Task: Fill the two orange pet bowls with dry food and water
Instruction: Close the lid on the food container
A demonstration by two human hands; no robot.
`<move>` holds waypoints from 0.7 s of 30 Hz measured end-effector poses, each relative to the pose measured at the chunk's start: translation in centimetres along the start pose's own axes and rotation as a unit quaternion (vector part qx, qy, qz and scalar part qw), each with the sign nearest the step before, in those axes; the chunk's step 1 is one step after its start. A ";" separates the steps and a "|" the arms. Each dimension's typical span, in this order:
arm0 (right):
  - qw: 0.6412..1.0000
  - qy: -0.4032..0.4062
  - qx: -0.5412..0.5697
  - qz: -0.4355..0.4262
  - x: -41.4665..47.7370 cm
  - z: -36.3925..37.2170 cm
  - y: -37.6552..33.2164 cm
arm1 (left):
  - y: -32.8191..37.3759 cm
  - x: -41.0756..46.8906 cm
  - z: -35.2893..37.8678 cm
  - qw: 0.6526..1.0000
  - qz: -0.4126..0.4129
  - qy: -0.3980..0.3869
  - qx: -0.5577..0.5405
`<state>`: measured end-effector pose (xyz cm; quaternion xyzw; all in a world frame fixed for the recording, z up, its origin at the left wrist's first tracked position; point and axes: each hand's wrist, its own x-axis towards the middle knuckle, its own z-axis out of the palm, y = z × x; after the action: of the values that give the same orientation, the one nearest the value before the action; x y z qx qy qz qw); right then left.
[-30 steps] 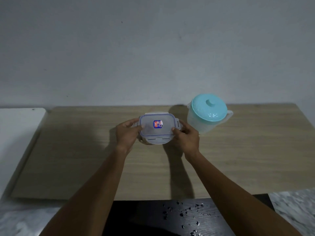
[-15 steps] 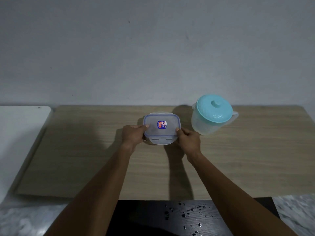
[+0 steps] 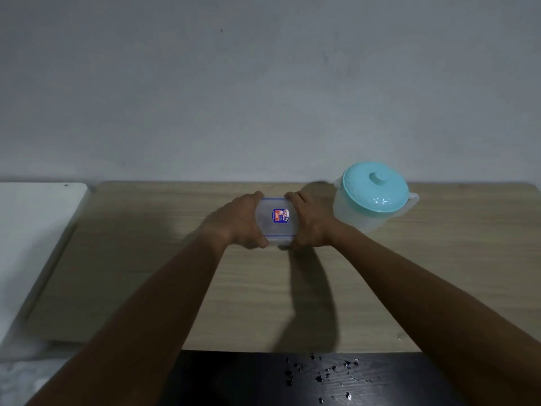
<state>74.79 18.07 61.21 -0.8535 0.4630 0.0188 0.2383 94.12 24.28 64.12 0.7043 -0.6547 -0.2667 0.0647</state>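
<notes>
Moved inward, left hand [image 3: 234, 221] and right hand [image 3: 311, 224] grip container [image 3: 275, 233] between them.

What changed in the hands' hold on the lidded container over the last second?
The left hand and right hand slid inward over the short ends of the lidded container and now wrap them, fingers at its far edge; earlier they held just the ends. Container's place, its lid and the teal-lidded pitcher are unchanged.

Both arms outstretched; left hand [image 3: 237, 221], right hand [image 3: 311, 224] grip container [image 3: 275, 230] sides.
</notes>
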 end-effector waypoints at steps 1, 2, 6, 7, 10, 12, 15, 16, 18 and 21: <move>1.000 0.011 -0.002 -0.005 0.0 0.2 0.1 | -0.1 -0.1 0.2 1.000 -0.002 0.004 -0.024; 1.000 0.016 0.007 -0.007 -0.1 0.5 0.3 | -0.3 -0.3 0.5 0.999 -0.006 0.010 -0.053; 0.980 0.087 0.175 0.043 -2.9 2.5 0.1 | -0.6 -2.7 3.1 0.984 -0.056 0.089 -0.145; 0.965 0.135 0.217 0.053 -3.5 3.2 0.1 | -0.4 -3.4 3.7 0.979 -0.065 0.110 -0.160; 0.915 0.211 0.333 0.091 -5.2 4.9 -0.1 | 0.3 -5.0 4.8 0.957 -0.092 0.155 -0.229; 0.898 0.227 0.361 0.108 -6.3 5.3 -0.5 | 1.0 -5.7 5.0 0.947 -0.107 0.168 -0.252; 0.890 0.236 0.376 0.100 -8.3 5.7 -1.0 | 1.5 -7.0 5.9 0.935 -0.114 0.186 -0.278; 0.887 0.239 0.383 0.097 -8.9 5.9 -1.0 | 1.7 -7.6 6.3 0.930 -0.115 0.195 -0.289; 0.882 0.243 0.392 0.094 -10.4 6.0 -1.2 | 2.2 -9.2 6.9 0.927 -0.111 0.207 -0.293; 0.878 0.241 0.402 0.097 -12.3 6.1 -1.8 | 3.1 -11.4 7.3 0.925 -0.106 0.215 -0.295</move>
<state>70.32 31.09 59.66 -0.6135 0.5538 -0.3521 0.4392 88.06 36.69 62.62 0.7589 -0.4389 -0.2953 0.3797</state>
